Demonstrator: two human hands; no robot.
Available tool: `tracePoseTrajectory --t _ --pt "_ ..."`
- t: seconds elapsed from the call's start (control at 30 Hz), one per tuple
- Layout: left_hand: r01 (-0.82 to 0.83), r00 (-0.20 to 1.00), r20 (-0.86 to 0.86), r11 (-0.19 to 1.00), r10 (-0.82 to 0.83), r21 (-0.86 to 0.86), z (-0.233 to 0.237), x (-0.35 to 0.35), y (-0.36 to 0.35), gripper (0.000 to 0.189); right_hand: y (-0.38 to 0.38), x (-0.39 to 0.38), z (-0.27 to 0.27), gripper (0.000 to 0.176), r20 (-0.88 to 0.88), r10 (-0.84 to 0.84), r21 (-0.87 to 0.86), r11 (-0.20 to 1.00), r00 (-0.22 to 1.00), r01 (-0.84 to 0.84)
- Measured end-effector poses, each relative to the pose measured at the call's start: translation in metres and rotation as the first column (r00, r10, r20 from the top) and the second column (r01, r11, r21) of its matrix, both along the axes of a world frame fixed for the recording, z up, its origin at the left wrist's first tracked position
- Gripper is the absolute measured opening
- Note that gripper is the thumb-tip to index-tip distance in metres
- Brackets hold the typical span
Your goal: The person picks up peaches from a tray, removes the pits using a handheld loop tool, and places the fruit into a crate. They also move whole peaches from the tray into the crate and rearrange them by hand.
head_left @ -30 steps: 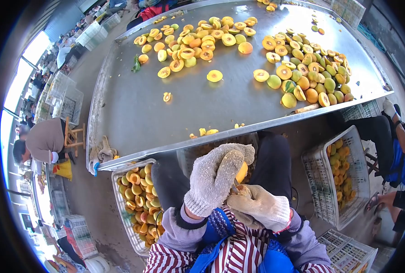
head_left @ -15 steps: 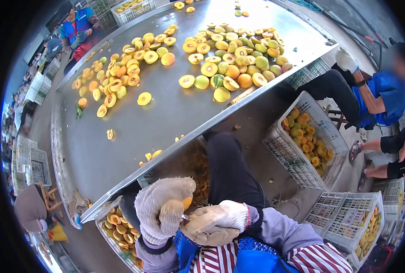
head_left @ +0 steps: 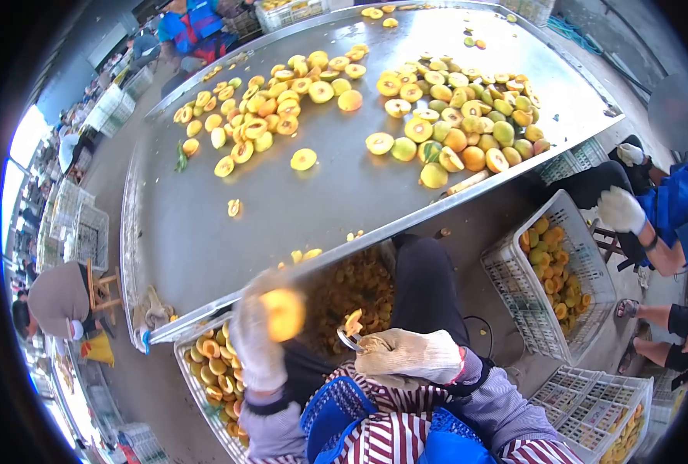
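Note:
My left hand (head_left: 257,340), in a dirty knit glove and smeared by motion, is closed on an orange-fleshed peach half (head_left: 283,315) above the left crate. Around the handle of a pitting tool with a curved metal end (head_left: 349,339), my right hand (head_left: 410,356) is closed in a matching glove. A peach pit with flesh on it (head_left: 352,322) sits at the tool's tip. Beside my left leg, a white crate (head_left: 205,414) holds many peach halves (head_left: 214,371). Pits and scraps (head_left: 352,298) lie below, between my legs.
Ahead, a raised-edge metal table (head_left: 205,232) carries peach halves in two heaps (head_left: 282,100) (head_left: 468,124). On the right stand crates of peaches (head_left: 564,271) (head_left: 591,410), near a seated co-worker (head_left: 672,209). Another person (head_left: 193,27) is beyond the table; a stooping person (head_left: 58,301) is at left.
My hands, together before, have moved apart. The left one has moved left and up with the peach half; the right has shifted right, with the pit showing at the tool's tip. The view has turned left.

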State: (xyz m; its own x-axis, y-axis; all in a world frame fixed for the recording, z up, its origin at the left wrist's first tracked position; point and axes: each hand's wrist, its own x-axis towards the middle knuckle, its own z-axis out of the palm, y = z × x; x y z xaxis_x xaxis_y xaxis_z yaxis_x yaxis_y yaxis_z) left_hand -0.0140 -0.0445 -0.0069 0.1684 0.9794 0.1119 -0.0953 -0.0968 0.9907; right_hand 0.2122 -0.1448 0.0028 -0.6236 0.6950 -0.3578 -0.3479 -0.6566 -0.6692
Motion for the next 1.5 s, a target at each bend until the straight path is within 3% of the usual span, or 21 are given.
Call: tracePoseTrajectory --t 0.07,0.1,0.17,0.23,0.27,0.33,0.47,0.67,0.7,0.8,0.93,1.0,1.1,1.13,1.17,1.2,1.23,1.27,1.37,1.4,1.5 --pt "-0.261 0.925 -0.244 0.954 0.291 0.149 -0.024 -0.061 0.015 0.042 0.008 0.009 0.018 0.025 0.240 -0.037 0.012 0.999 0.970 0.035" --pt "-0.269 0.788 -0.515 0.941 0.337 0.205 -0.020 -0.088 0.020 0.041 0.011 0.010 0.019 0.026 0.301 -0.059 0.007 0.998 0.952 0.060" --pt "-0.170 0.357 -0.884 0.952 0.300 0.255 -0.014 -0.127 0.024 0.039 0.019 0.011 0.009 0.027 0.329 -0.117 0.026 0.993 0.937 0.115" --pt "0.011 -0.100 -0.942 0.947 0.320 0.320 -0.009 -0.124 0.014 0.035 0.025 0.011 0.003 0.028 0.263 -0.212 0.036 0.977 0.941 0.210" --pt "0.026 -0.091 -0.941 0.945 0.326 0.325 -0.011 -0.113 0.019 0.035 0.030 0.010 0.004 0.028 0.253 -0.251 0.059 0.968 0.934 0.244" --pt "-0.087 0.674 -0.704 0.970 0.224 0.226 -0.011 -0.085 0.025 0.033 0.040 0.013 0.011 0.027 0.326 -0.274 0.031 0.960 0.905 0.280" --pt "0.241 0.584 -0.799 0.908 0.147 0.343 -0.006 -0.015 0.052 0.033 0.060 0.028 0.004 0.026 0.274 -0.485 0.167 0.874 0.830 0.456" --pt "0.179 0.531 -0.844 0.964 0.074 0.197 -0.088 0.035 0.114 0.032 0.123 0.124 -0.021 0.029 0.251 -0.777 0.299 0.629 0.577 0.717" --pt "0.203 0.374 -0.923 0.963 0.093 0.179 -0.092 0.042 0.117 0.030 0.136 0.142 -0.022 0.031 0.310 -0.808 0.367 0.588 0.501 0.721" --pt "0.108 0.413 -0.899 0.973 0.144 0.205 -0.090 0.050 0.112 0.029 0.173 0.188 -0.030 0.032 0.470 -0.837 0.480 0.510 0.281 0.714" --pt "0.094 0.468 -0.860 0.956 0.202 0.276 -0.086 0.054 0.114 0.021 0.236 0.268 -0.109 0.045 0.650 -0.755 0.710 0.566 -0.082 0.419" --pt "0.072 0.446 -0.867 0.956 0.224 0.284 -0.088 0.057 0.115 0.020 0.238 0.243 -0.085 0.045 0.661 -0.707 0.748 0.590 -0.253 0.304" --pt "0.044 0.416 -0.880 0.961 0.231 0.274 -0.086 0.062 0.113 0.020 0.233 0.216 -0.080 0.042 0.696 -0.695 0.718 0.675 -0.180 0.172" --pt "0.044 0.414 -0.874 0.954 0.252 0.296 -0.085 0.062 0.113 0.019 0.229 0.200 -0.073 0.042 0.769 -0.640 0.634 0.760 -0.007 0.143" --pt "0.048 0.413 -0.868 0.945 0.275 0.322 -0.084 0.061 0.113 0.019 0.220 0.181 -0.067 0.042 0.760 -0.649 0.648 0.760 0.021 0.052" --pt "0.042 0.413 -0.866 0.944 0.281 0.326 -0.086 0.059 0.113 0.019 0.220 0.175 -0.106 0.038 0.391 -0.920 0.816 0.351 -0.007 -0.459" --pt "0.060 0.428 -0.862 0.943 0.272 0.328 -0.090 0.055 0.112 0.019 0.221 0.156 -0.069 0.036 0.731 -0.654 0.681 0.719 0.196 -0.139" --pt "0.080 0.442 -0.857 0.940 0.264 0.331 -0.092 0.051 0.112 0.019 0.223 0.138 -0.030 0.033 0.819 -0.291 0.290 0.954 0.495 0.082" --pt "0.114 0.415 -0.874 0.939 0.251 0.324 -0.088 0.050 0.110 0.019 0.239 0.144 -0.030 0.035 0.668 -0.584 0.590 0.793 0.461 0.151" --pt "0.101 0.413 -0.872 0.939 0.261 0.329 -0.086 0.051 0.110 0.019 0.252 0.156 -0.021 0.037 0.605 -0.545 0.483 0.831 0.580 0.276" --pt "0.073 0.437 -0.858 0.940 0.270 0.334 -0.081 0.056 0.111 0.019 0.296 0.200 -0.033 0.034 0.456 -0.750 0.607 0.656 0.479 0.448"
